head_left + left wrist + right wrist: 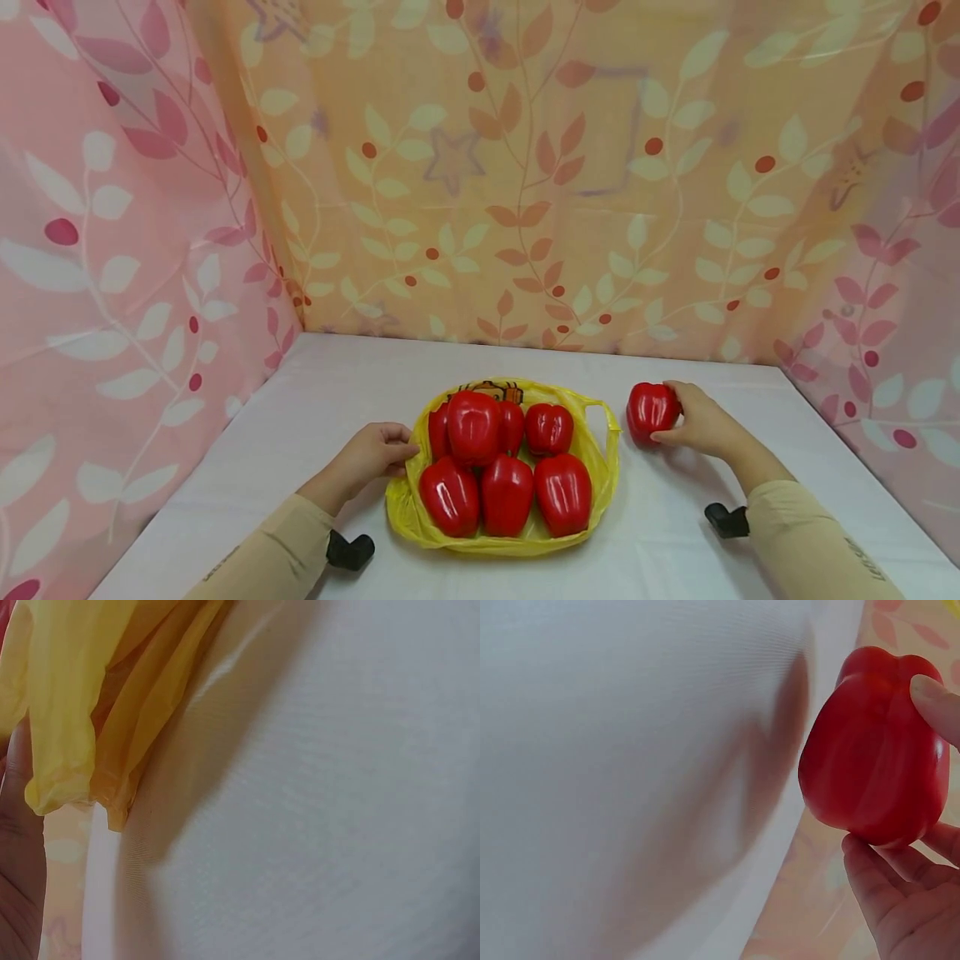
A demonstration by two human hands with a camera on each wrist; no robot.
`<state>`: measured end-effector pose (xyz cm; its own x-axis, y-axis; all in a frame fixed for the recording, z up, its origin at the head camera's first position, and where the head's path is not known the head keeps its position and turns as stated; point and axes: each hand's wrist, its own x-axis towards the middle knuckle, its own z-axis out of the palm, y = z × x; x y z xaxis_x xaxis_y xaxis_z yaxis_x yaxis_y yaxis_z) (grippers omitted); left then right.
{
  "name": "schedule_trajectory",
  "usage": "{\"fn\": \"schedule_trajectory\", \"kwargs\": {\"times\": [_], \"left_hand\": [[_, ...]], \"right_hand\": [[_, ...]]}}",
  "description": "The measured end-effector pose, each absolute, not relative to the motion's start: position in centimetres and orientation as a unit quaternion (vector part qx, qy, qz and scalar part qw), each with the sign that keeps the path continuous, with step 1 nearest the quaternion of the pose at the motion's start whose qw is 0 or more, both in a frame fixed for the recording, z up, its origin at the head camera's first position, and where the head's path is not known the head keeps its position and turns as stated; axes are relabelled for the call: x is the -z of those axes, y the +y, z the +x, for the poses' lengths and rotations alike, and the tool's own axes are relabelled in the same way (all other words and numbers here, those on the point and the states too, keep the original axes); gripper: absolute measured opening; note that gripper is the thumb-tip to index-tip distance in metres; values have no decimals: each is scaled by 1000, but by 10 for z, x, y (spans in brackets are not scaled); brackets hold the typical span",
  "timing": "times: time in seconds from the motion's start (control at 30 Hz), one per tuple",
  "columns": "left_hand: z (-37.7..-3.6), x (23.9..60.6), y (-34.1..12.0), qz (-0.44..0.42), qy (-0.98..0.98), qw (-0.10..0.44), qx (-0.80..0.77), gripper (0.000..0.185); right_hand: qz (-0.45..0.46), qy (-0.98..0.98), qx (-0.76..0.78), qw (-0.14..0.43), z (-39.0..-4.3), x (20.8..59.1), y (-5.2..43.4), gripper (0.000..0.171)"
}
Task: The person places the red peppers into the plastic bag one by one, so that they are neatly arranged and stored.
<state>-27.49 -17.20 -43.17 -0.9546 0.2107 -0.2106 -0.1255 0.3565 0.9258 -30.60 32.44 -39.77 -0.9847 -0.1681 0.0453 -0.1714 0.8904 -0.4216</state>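
Observation:
A yellow plastic bag [498,546] lies spread wide on the table, with several red bell peppers [507,496] inside it. My left hand [372,457] holds the bag's left edge; the fingertips are partly hidden by it. In the left wrist view, folds of the yellow bag [67,697] hang over part of the left hand [19,855]. To the right of the bag, my right hand [697,423] grips a single red bell pepper [649,412]. The right wrist view shows this pepper [874,757] between the thumb and fingers [874,889].
A white cloth [300,417] covers the table. Behind it hangs an orange leaf-patterned curtain [510,167], with pink patterned curtains at the left [112,208] and right [900,333]. One bag handle [611,425] sticks out toward the right hand.

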Motion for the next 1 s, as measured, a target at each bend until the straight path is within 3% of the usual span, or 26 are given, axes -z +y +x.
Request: {"fn": "schedule_trajectory", "kwargs": {"times": [0.57,1.0], "left_hand": [[-273,430,-170,18,812,148,-565,22],[-275,431,-172,23,805,154,-573,24]], "right_hand": [[156,-949,-269,60,-289,347,311,92],[246,-916,-310,68,-277,311,270,87]]}}
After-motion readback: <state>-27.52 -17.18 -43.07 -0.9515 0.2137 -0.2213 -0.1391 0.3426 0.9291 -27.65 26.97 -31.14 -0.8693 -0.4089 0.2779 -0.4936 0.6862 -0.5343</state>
